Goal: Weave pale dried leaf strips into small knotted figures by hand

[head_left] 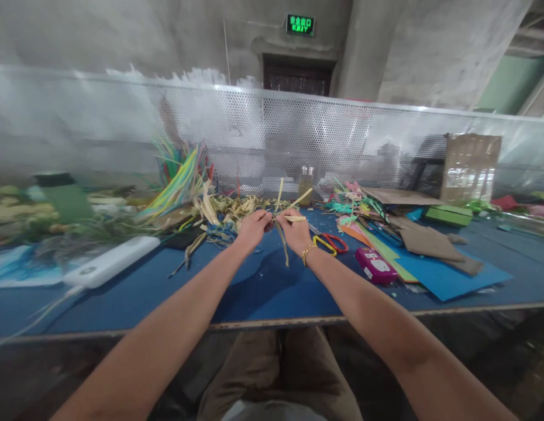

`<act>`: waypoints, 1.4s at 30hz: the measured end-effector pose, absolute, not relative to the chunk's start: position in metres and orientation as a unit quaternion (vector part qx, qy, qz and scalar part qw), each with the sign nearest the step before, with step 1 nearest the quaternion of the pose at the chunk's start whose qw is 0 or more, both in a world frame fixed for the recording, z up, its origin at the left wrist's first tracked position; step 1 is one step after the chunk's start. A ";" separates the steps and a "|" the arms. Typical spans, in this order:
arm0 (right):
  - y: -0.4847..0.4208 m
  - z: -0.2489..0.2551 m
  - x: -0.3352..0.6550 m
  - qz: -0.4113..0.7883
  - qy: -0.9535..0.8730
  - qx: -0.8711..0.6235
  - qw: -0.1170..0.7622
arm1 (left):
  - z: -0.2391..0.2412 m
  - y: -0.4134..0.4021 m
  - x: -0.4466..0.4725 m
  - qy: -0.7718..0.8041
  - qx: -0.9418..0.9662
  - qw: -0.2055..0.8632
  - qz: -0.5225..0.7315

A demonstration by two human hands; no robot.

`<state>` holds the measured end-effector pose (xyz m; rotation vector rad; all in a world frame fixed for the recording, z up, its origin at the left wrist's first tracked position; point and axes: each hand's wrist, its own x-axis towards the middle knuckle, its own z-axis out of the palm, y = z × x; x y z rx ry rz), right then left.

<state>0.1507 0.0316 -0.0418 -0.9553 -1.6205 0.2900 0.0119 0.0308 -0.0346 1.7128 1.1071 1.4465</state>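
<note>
Over the blue table (pixel 263 286), my left hand (pixel 253 229) and my right hand (pixel 295 231) meet, fingertips pinched together. Between them they hold several pale dried husk strips (pixel 303 200), which fan out upward and to the right; one narrow end hangs below toward the tabletop. Where the strips cross is mostly hidden by my fingers. A gold bracelet (pixel 309 252) circles my right wrist. Just right of that hand lie scissors (pixel 336 243) with red and yellow handles. Beyond my left hand spreads a heap of dried husks (pixel 214 206), with blue strands (pixel 220 234) in front.
At left are a white power strip (pixel 112 262), a green bottle (pixel 64 197) and a bundle of coloured stems (pixel 178 178). To the right lie a purple box (pixel 375 266), blue card (pixel 465 275) and brown cardboard (pixel 430 238). A perforated metal screen (pixel 293 137) stands behind.
</note>
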 end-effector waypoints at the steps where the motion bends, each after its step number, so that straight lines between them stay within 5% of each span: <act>1: 0.032 -0.042 0.151 0.128 -0.689 -0.411 0.582 | -0.034 0.030 0.012 0.418 0.654 0.314 0.548; 21: 0.036 -0.042 0.152 0.265 -0.607 -0.370 0.651 | -0.027 0.017 0.014 0.400 0.555 0.510 0.522; 42: 0.032 -0.040 0.147 0.412 -0.540 -0.352 0.644 | -0.033 0.021 0.015 0.402 0.600 0.433 0.539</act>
